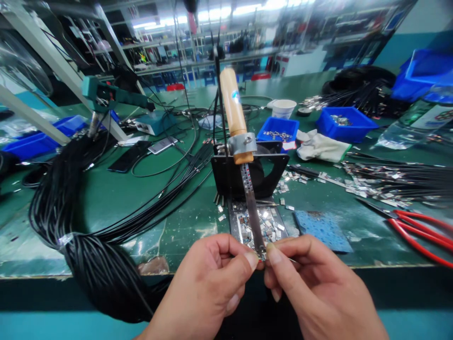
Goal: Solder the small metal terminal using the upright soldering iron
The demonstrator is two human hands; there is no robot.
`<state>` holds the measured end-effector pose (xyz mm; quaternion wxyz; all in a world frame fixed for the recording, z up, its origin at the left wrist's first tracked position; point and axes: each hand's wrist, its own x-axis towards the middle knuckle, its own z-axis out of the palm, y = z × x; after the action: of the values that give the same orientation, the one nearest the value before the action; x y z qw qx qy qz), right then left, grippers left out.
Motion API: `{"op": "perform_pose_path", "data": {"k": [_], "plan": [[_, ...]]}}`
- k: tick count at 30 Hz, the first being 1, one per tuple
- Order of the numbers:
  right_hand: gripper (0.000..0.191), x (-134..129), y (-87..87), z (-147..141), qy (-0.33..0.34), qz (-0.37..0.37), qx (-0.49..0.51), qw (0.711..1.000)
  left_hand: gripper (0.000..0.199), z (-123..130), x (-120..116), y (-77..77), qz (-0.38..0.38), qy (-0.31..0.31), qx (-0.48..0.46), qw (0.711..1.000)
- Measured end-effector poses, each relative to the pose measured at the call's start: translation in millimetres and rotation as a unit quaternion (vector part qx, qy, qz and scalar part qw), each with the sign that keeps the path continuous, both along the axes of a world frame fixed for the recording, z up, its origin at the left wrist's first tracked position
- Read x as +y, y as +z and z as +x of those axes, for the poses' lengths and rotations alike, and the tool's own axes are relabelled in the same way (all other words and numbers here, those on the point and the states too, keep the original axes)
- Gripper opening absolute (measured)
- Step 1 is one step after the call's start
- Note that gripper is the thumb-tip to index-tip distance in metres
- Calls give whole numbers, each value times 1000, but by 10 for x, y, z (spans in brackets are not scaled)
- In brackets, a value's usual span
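A soldering iron [235, 108] with a wooden handle is clamped tip-down on a black metal stand [230, 177]. Its dark shaft slants toward me, and the tip ends between my fingertips. There, a small metal connector [263, 254] shows with a speck of red beside it. My left hand [215, 274] is closed in a pinch at the left of the tip; what its fingers grip is mostly hidden. From the right, my right hand [311, 278] also pinches, its thumb against the connector. Many loose metal connectors [265, 222] lie on the plate under the iron.
A thick bundle of black cables [71, 212] hangs over the edge at left. To the right are a blue sponge [322, 230], red-handled cutters [421, 229], a white glove [323, 146] and blue bins [345, 123]. A green soldering gun [113, 94] stands at back left.
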<state>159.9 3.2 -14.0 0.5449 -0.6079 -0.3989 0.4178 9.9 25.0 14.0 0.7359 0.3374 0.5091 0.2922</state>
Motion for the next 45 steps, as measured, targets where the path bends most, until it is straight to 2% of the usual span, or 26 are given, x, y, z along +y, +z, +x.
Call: {"op": "perform_pose_path", "data": {"k": [3,7,13,15,31,45], "plan": [[49,48,34,-22,-8,12,-6,1000,34,-2,4,-4,-2,-3,2,1000],[47,1,-16,-9,-3,11,5,1000,36,-7,7,6,2,-2,6,1000],[32,-96,-128,77,95,-15,41,995,38,-11,-8,-10,-3,1,0,1000],[29,-97,-137,95,106,-12,44,993,39,-10,-9,-12,-3,0,-4,1000],[33,-84,-124,70,92,-19,37,995,39,3,27,39,-5,5,4,1000],[27,-95,-182,78,118,-2,32,993,43,-94,-46,-97,-16,4,-58,998]]}}
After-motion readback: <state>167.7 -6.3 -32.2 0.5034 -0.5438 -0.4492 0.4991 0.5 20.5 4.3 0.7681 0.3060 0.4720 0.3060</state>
